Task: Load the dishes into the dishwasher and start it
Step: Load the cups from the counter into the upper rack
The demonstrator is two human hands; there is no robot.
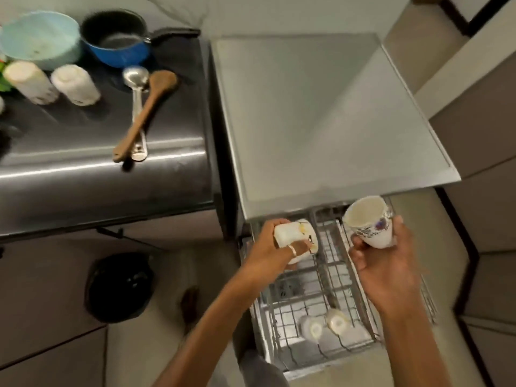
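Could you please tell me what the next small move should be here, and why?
Probably set the white cup in the left hand down into the rack: it is already tipped over bare wires, and two cups there sit base up. The floral cup in the right hand is upright, so it needs turning first.

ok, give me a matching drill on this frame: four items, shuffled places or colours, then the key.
1. floral cup
2. saucepan
3. wooden spoon
4. bowl

A. lies across the ladle
B. pale turquoise
C. held in the right hand
D. blue outside, dark inside

Pairs: 1-C, 2-D, 3-A, 4-B.
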